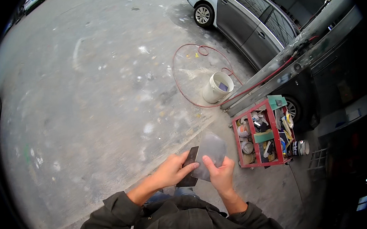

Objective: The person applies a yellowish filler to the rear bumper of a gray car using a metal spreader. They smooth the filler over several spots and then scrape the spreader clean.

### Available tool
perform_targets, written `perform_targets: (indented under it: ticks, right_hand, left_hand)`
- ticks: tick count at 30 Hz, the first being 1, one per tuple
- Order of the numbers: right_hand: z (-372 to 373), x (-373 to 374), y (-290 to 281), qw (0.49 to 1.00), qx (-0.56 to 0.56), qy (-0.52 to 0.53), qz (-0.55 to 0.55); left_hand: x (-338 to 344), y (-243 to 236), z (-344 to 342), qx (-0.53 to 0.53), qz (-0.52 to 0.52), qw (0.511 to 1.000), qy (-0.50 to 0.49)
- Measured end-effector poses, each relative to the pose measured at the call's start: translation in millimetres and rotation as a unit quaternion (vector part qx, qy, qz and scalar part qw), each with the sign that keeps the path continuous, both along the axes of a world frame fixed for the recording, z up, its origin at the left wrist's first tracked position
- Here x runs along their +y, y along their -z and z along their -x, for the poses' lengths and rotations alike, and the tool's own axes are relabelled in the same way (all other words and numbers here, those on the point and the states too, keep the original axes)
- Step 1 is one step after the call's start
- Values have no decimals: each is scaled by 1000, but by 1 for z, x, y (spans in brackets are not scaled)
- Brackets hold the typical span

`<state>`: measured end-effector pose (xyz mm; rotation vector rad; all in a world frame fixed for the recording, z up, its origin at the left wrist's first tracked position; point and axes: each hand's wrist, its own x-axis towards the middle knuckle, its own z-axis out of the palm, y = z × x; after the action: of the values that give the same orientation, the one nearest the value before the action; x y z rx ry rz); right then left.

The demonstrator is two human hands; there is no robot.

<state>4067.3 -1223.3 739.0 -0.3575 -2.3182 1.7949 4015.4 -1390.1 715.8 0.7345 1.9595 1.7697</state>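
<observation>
In front of my body, my left hand (169, 171) is closed around a dark, flat, rectangular sanding block (192, 157). The thumb lies across the block's face. My right hand (221, 171) pinches a grey sheet of sandpaper (213, 147), with the thumb on top and the fingers hidden beneath. The sheet is held slightly curved, and its left edge meets or overlaps the block's right side. Whether the two are pressed together cannot be seen.
To the right stands a red cart (239, 149) full of cans and tools, with a dark can (296, 148) at its side. Beyond it are a white bucket (212, 90), a looped red hose (174, 72), a slanted metal post (275, 75) and a grey car (245, 25).
</observation>
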Motion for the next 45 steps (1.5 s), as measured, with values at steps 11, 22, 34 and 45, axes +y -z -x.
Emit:
perform_targets:
  ticks: [11,22,34,45]
  right_hand:
    - [8,59,5,942,-66,37,327]
    - [33,184,-1,868,-120,-31,480]
    - [70,197,-1,985,-24,20,171]
    - [81,97,-1,992,9,126,-11]
  left_hand:
    - [77,28,-11,-315,-198,928,17]
    - [160,16,39,-71,-136,984,-91]
    - [186,14,65,-79,-71,985,-134]
    - [139,4,82,149,10,980,-133]
